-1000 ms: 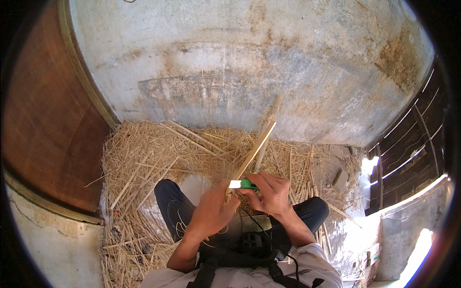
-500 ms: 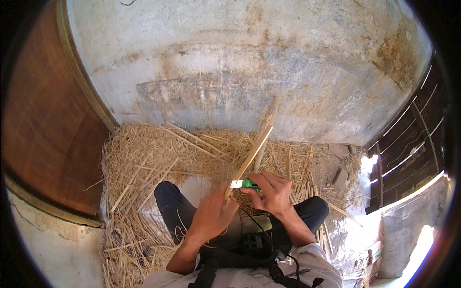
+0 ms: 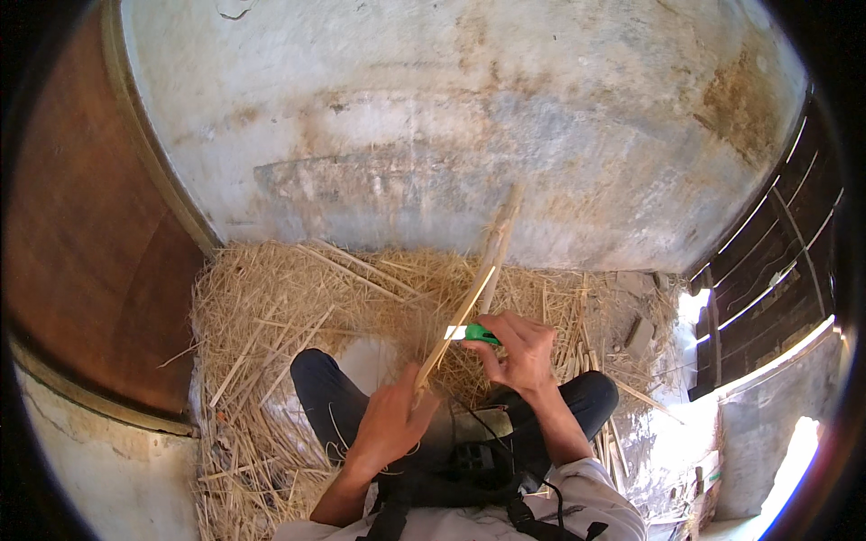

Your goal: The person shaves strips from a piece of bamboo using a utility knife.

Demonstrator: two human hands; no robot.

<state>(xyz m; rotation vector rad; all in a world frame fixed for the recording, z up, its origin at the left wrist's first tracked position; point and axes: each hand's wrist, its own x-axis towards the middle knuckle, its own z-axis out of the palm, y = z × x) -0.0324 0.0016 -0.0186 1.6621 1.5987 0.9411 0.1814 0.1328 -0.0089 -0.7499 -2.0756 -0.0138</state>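
Between my knees, my left hand [image 3: 394,417] grips the near end of a narrow wooden strip [image 3: 468,303], probably bamboo, which slants up and away to the right. My right hand [image 3: 521,353] is closed around a green-handled utility knife [image 3: 480,334]. Its bright blade [image 3: 456,333] points left and lies against the strip, about midway along it. Thin curled fibres hang near my left wrist. Motion blurs the fingers of my left hand a little.
Straw-like shavings and loose strips [image 3: 271,334] cover the floor around my legs. A pale pole [image 3: 502,236] leans on the stained wall [image 3: 388,117]. A brown wooden panel [image 3: 99,225] stands left; a brick-like block [image 3: 640,336] lies right, near dark slats [image 3: 767,261].
My left hand has drawn the strip down toward me and slightly left. The knife has shifted a little up and right, so its blade now meets the strip farther from my left hand.
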